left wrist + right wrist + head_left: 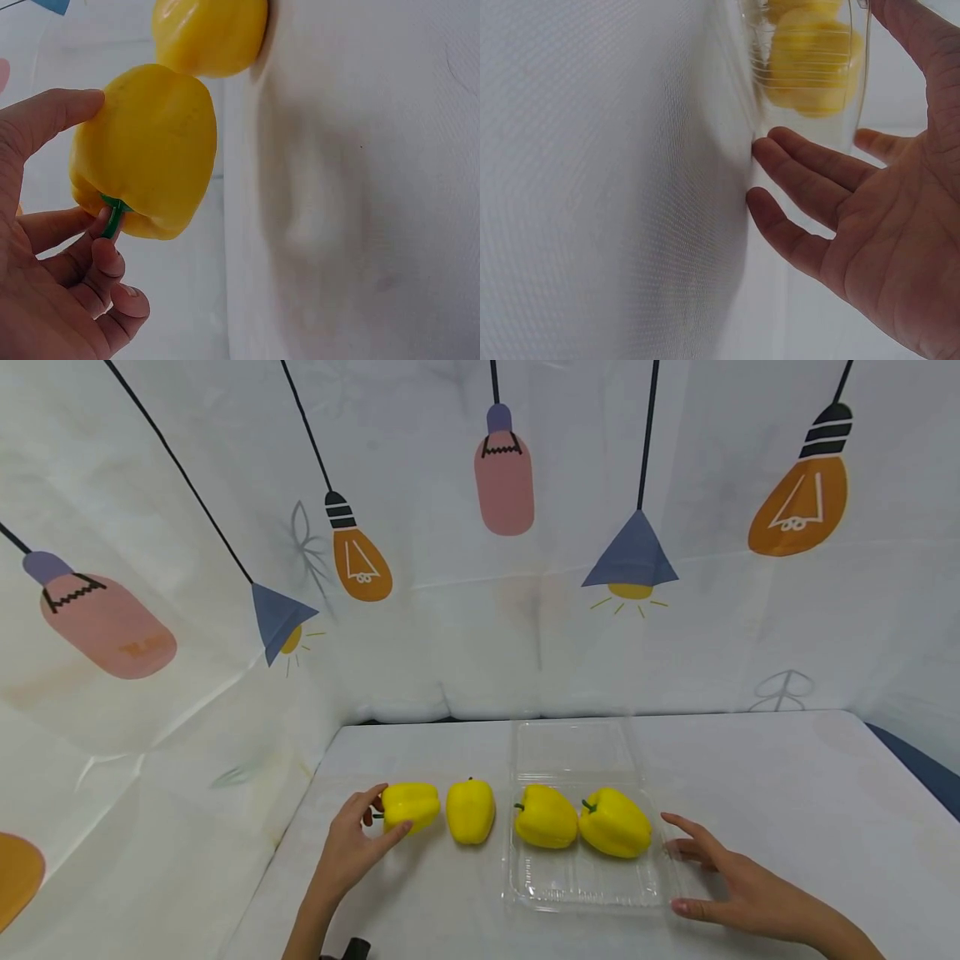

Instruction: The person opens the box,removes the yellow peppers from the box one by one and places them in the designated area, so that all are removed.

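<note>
My left hand (352,847) pinches a yellow bell pepper (146,150) between thumb and fingers, its green stem (114,217) toward the palm. The pepper is held up, with its shadow on the tabletop apart from it. Just right of it a second yellow bell pepper (470,812) stands on the table. Two more, a left one (547,817) and a right one (617,823), lie side by side in a clear plastic clamshell box (577,892) with its lid laid back. At the box's right side is my right hand (742,893), fingers relaxed and spread, thumb by the rim.
The box's clear lid (572,747) lies toward the back of the white table (795,793). A white curtain (450,635) printed with lamps hangs behind and along the left. A small black object (356,949) shows by the left forearm.
</note>
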`<move>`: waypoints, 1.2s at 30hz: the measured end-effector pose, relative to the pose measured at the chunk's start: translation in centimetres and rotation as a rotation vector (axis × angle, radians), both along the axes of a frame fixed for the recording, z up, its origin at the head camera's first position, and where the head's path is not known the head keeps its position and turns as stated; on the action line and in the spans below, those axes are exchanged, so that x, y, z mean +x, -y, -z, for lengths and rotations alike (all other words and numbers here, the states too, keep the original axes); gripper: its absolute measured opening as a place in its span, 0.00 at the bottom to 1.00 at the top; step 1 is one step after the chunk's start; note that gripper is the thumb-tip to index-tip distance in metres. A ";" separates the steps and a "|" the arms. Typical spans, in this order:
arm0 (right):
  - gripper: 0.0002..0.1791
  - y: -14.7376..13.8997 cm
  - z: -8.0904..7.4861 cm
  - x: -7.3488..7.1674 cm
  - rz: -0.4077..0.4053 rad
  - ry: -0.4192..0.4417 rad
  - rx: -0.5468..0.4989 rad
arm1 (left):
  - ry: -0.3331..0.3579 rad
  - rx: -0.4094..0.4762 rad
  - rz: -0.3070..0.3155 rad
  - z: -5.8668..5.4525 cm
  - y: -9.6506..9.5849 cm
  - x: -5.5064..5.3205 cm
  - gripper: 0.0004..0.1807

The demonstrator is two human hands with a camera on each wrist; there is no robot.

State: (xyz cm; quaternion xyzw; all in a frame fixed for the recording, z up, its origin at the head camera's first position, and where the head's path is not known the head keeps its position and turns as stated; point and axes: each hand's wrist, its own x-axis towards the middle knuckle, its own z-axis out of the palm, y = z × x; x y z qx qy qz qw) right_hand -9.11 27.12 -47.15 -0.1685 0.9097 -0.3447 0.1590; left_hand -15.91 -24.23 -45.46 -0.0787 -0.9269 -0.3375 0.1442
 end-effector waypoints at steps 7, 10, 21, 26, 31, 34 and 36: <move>0.50 0.0 -0.2 0.0 -0.002 0.004 -0.004 | 0.018 -0.002 -0.011 0.6 0.1 -0.4 0.37; 0.50 0.1 -0.2 0.1 -0.005 0.000 -0.004 | 0.028 -0.009 -0.017 0.8 0.1 -0.5 0.37; 0.50 0.0 -0.1 0.2 -0.008 -0.012 0.005 | 0.080 -0.021 -0.034 1.2 0.2 -0.7 0.38; 0.51 0.0 -0.2 0.2 -0.008 -0.011 0.019 | 0.105 -0.029 -0.040 1.4 0.1 -0.7 0.38; 0.50 0.0 -0.3 0.2 -0.010 -0.019 0.033 | 0.107 -0.046 -0.030 1.6 0.1 -0.8 0.37; 0.51 0.0 -0.3 0.2 -0.009 -0.023 0.036 | 0.110 -0.057 -0.029 1.6 0.1 -0.8 0.37; 0.51 0.1 -0.3 0.2 -0.008 -0.024 0.034 | 0.113 -0.063 -0.028 1.6 0.1 -0.8 0.37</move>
